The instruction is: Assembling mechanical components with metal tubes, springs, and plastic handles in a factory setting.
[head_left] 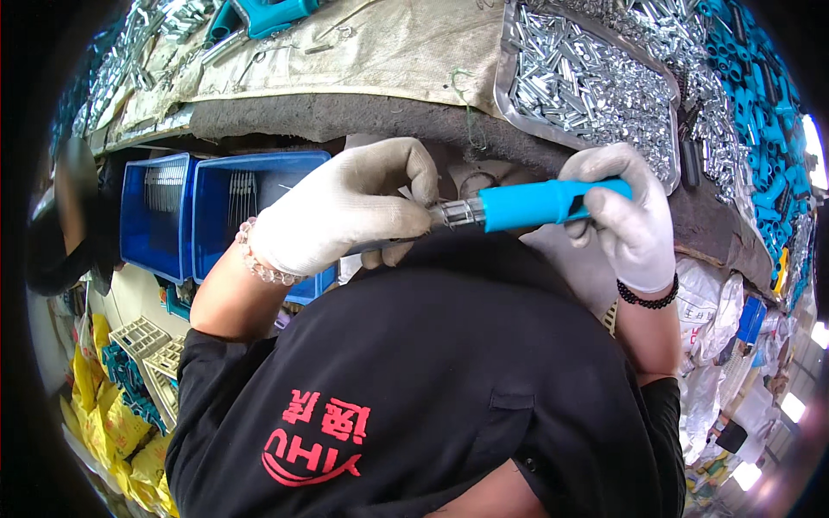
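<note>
In front of my chest is a teal plastic handle [527, 205], lying roughly level. My right hand [626, 216], in a pale work glove, is closed around its right end. Out of the handle's left end sticks a grey metal mechanism [460, 212] that looks like thin rods and a spring. My left hand [345, 207], gloved too, pinches the outer end of that metal part between thumb and fingers. The fingers hide its tip, and what is inside the handle cannot be seen.
A cloth-covered bench [380, 60] runs across the far side. On it stand a metal tray [596, 78] of small shiny metal parts and a heap of teal plastic pieces [760, 129]. Blue bins [199, 216] with thin metal rods are at left, near yellow sacks [121, 432].
</note>
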Motion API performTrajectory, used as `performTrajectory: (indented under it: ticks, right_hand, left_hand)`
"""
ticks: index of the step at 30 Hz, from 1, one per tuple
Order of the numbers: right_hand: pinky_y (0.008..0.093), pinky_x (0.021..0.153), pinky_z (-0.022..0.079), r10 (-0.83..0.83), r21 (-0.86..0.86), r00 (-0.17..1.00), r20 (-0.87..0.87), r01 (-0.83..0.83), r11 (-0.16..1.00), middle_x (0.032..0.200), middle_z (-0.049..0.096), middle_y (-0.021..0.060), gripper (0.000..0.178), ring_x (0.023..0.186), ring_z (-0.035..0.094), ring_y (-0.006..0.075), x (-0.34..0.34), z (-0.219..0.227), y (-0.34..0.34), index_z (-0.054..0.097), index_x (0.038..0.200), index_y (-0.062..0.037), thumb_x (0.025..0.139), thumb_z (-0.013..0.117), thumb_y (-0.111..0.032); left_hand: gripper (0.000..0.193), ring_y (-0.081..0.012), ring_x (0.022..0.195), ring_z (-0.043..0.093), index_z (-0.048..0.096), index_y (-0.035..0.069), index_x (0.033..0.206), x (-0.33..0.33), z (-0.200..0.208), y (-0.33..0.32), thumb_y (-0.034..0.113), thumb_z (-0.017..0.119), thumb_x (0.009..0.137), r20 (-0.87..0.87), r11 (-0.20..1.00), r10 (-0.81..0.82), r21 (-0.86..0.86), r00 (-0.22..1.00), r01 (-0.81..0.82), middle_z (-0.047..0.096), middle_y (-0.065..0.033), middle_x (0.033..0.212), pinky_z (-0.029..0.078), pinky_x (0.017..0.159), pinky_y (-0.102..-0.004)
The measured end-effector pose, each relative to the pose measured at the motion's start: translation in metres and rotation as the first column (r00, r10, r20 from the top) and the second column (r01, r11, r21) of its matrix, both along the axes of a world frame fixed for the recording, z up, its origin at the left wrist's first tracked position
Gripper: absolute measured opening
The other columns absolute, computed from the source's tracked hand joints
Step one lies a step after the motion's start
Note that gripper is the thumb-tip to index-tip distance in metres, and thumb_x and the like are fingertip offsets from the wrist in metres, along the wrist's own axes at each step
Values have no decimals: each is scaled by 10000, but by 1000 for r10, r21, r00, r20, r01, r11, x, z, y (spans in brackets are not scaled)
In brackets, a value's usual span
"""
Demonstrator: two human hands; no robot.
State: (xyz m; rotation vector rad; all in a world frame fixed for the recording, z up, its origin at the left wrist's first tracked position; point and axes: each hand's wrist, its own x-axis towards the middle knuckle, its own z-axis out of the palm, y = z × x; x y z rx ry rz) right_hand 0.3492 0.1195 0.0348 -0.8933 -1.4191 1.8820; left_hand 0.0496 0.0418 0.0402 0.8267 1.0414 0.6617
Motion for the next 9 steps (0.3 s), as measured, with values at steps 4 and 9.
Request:
performTrajectory:
  ticks: [4, 9]
  right_hand:
    - [269, 665, 585, 54, -65, 998, -28, -56, 996, 1111, 629, 138, 187, 807, 672, 156, -10, -4, -18, 555, 1079, 31, 899, 605, 48]
    - [273, 698, 586, 41, 90, 999, -22, -39, 995, 1119, 606, 124, 163, 847, 659, 148, -4, -9, -22, 560, 1072, 14, 917, 605, 26]
  left_hand:
    - [137, -112, 569, 600, 527, 54, 951, 18, 5, 6, 177, 587, 958, 54, 998, -7, -55, 999, 10, 593, -69, 807, 455, 453, -223]
    - [432, -130, 858, 645, 515, 62, 1258, 28, -10, 18, 386, 618, 991, -337, 978, -81, 155, 938, 140, 629, -56, 974, 531, 781, -230]
